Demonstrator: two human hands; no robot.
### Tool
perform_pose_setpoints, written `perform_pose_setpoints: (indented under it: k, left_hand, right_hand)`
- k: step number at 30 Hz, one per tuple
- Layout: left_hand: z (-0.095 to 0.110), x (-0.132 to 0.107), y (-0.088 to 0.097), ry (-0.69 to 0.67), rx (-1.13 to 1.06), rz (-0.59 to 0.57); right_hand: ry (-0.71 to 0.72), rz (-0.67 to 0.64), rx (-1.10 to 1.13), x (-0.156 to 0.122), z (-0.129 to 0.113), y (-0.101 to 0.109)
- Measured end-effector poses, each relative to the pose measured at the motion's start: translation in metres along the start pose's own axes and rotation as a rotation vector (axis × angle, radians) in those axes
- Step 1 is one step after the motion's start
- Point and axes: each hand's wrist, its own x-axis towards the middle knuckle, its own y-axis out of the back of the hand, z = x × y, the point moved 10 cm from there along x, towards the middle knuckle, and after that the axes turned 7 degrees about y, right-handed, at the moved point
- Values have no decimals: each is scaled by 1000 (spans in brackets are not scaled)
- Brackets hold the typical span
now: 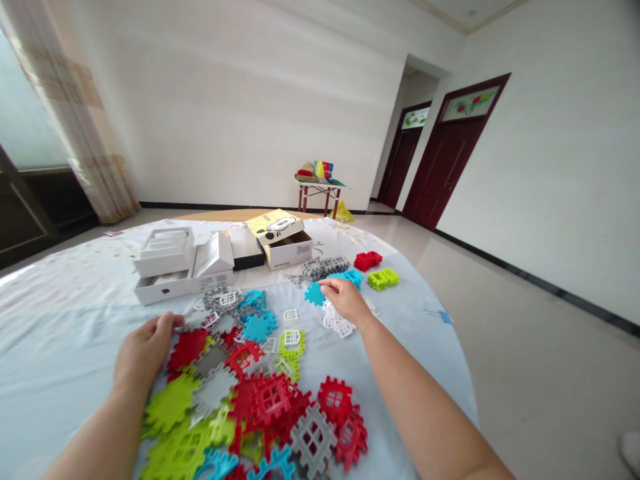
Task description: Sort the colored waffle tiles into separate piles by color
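My right hand (345, 300) pinches a blue toothed building tile (315, 294) at the far side of the table. Just beyond it lie a grey row of tiles (325, 268) and a stack of blue tiles (353, 277). White window pieces (338, 321) sit under and beside this hand. My left hand (147, 347) is at the left edge of a mixed pile, near a red tile (188, 349), with its fingers drawn together; whatever they hold, if anything, is hidden. The pile has green tiles (173, 403), a grey window tile (313, 440) and several red ones.
Behind the pile stand white boxes (165, 252) and a yellow-lidded box (290, 250). Red tiles (368, 260) and lime-green tiles (383, 279) are stacked at the right. The round table's cloth (430, 360) ends in a curved right edge. A small table (320, 183) stands by the wall.
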Motion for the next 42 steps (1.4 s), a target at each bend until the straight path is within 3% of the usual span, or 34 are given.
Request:
perform_pose_setpoints:
  k: [4,6,8,12,16,19,22,25,29,31,33,38,42]
  left_hand:
    - [-2,1,-1,20,10,-10]
    - [-4,1,-2,27,9,-10]
    - [-8,3,-3,25,-4,-14]
    - [-17,9,-9,18,-13,-35]
    - [-21,11,-13,36,-9,-57]
    - [-19,8,-12,55,-1,-58]
    - [-14,5,-9,49,-1,-52]
    - [-13,5,-8,33,-3,-32]
    - [-13,8,-7,-11,-16,4]
    - [-12,8,-6,-18,-18,13]
    - [-11,6,-6,-21,-19,14]
    - [-4,-2,-3,-25,-48,2]
    - [-1,-6,-2,-31,-30,-14]
  right_hand:
    - [-3,253,-136,6,20,57]
    - [-72,383,-163,10,44,88]
    - [-155,417,-145,17,73,106]
    - [-281,313,-201,34,116,110]
    - [-327,186,-306,38,133,97]
    - [-335,192,-363,34,130,97]
    - [-249,306,-468,29,103,104]
    - [-53,274,-434,29,54,77]
    - [229,-159,-270,20,-15,-17]
    - [271,-322,-272,11,-32,-55]
    - [253,-427,-315,5,-35,-82]
    - [215,-521,-437,3,-22,-106]
    - [222,-498,-443,1,-22,-86]
